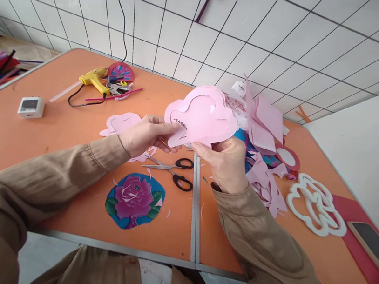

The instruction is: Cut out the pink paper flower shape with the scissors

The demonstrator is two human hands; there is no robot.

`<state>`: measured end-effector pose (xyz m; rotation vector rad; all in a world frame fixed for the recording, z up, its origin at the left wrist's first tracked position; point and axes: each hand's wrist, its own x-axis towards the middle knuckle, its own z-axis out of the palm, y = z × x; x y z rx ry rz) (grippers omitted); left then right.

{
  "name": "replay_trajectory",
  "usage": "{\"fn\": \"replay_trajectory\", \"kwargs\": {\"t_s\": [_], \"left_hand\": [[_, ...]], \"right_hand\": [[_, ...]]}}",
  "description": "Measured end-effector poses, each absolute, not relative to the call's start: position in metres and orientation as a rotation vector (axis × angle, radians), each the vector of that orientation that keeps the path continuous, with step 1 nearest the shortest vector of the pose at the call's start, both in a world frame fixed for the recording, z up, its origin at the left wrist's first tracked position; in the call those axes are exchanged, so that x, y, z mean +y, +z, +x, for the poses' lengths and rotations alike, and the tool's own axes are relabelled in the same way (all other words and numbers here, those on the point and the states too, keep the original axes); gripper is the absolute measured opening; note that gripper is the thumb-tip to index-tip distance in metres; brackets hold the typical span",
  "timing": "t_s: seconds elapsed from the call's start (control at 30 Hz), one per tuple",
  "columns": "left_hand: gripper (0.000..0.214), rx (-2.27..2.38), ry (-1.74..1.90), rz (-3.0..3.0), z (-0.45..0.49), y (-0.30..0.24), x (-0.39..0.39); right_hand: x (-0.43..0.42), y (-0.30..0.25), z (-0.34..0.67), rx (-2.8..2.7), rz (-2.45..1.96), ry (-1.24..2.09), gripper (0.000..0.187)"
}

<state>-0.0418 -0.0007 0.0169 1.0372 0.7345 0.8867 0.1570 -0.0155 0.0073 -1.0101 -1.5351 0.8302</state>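
Both hands hold up a pink cloud-shaped paper cutout [202, 115] above the orange table [16, 146]. My left hand [144, 133] pinches its left edge, fingers closed on it. My right hand [227, 159] grips its lower right edge from below. Under the hands lie black-handled scissors [176, 170]. A round piece printed with a purple flower [134, 200] lies nearer the table's front edge. Another pink cloud-shaped cutout [121, 123] rests flat on the table left of my left hand.
A yellow glue gun [94, 80] with its cord, a small white box [31, 106] and a round fan [121, 72] lie at the left. Pink paper scraps [265, 124] pile at the right, with a white cloud-shaped frame [317, 211] and a phone [375, 248] on red paper.
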Motion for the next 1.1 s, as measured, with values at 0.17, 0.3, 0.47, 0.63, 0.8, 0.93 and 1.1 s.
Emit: {"fn": "replay_trajectory", "kwargs": {"t_s": [0.17, 0.3, 0.47, 0.63, 0.8, 0.93, 1.1], "left_hand": [[0.053, 0.757, 0.874, 1.047, -0.0426, 0.0161, 0.0017], [0.065, 0.795, 0.85, 1.075, -0.0429, 0.0187, 0.0011], [0.068, 0.813, 0.857, 1.12, -0.0416, 0.0175, -0.0018], [0.058, 0.793, 0.876, 1.167, -0.0416, 0.0151, -0.0034], [0.041, 0.855, 0.993, 1.187, -0.0431, 0.0142, -0.0022], [0.033, 0.921, 1.037, 1.171, -0.0427, 0.0163, -0.0034], [0.034, 0.957, 1.048, 1.166, -0.0413, 0.0191, -0.0049]], "right_hand": [[-0.0157, 0.0061, 0.1571, -1.528, -1.055, 0.823, 0.008], [-0.0147, 0.0041, 0.1576, -1.531, -1.04, 0.817, 0.008], [-0.0146, 0.0052, 0.1576, -1.533, -1.018, 0.854, 0.013], [-0.015, 0.007, 0.1564, -1.52, -1.009, 0.891, 0.013], [-0.0151, 0.0063, 0.1557, -1.501, -1.024, 0.881, 0.02], [-0.0165, 0.0084, 0.1546, -1.491, -1.03, 0.892, 0.019], [-0.0174, 0.0099, 0.1545, -1.493, -1.041, 0.912, 0.019]]}}
